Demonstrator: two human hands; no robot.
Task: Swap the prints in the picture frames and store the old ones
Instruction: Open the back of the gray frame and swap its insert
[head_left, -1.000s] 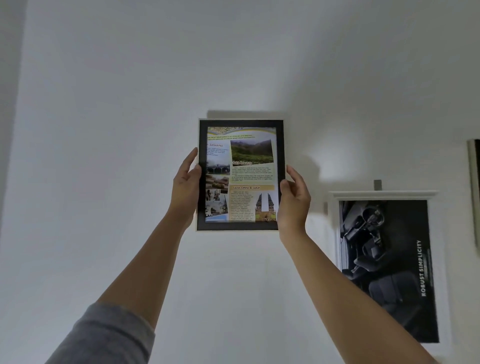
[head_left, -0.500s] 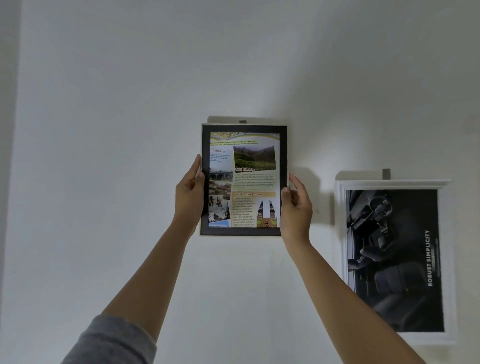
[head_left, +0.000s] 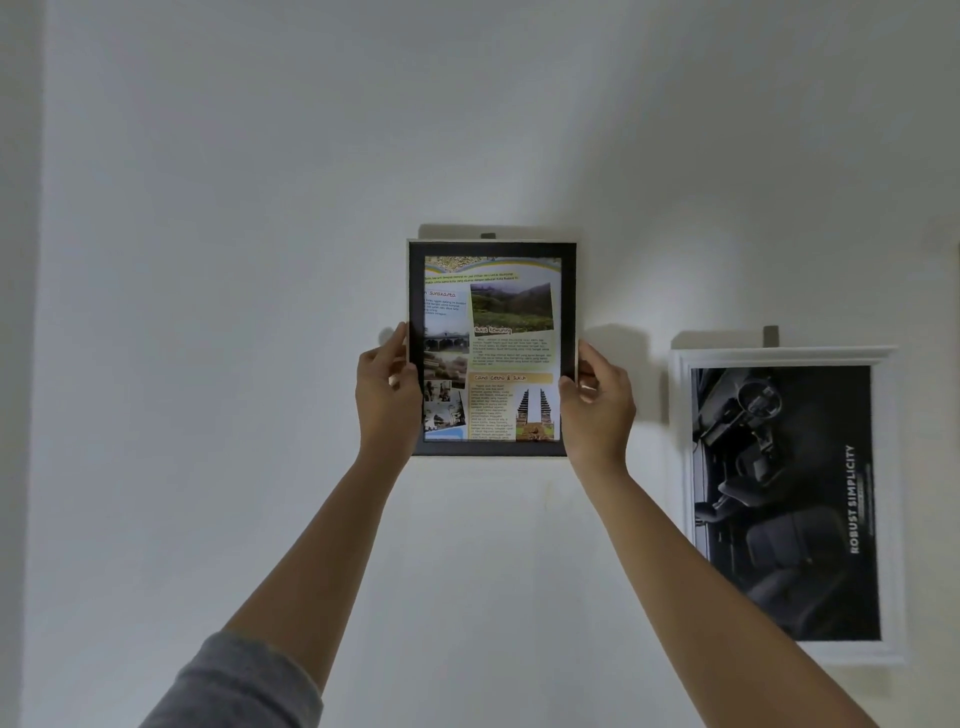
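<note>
You stand facing a pale wall, both arms raised to a black frame whose top edge sits just below a small wall hook. Below and left of that hook, your left hand clasps the frame's left edge; below and right of it, your right hand grips the right edge, thumb on the front. The frame holds a colourful travel print of photographs and text. Whether its back is caught on the hook is hidden, so it may be loose in your hands. That is the likely risk: let go before it seats and it would probably slide down the wall and drop. An uneven pull could also tilt it or scrape the paint. Well to the right of the hook and lower, a white frame hangs, holding a dark car-interior print.
</note>
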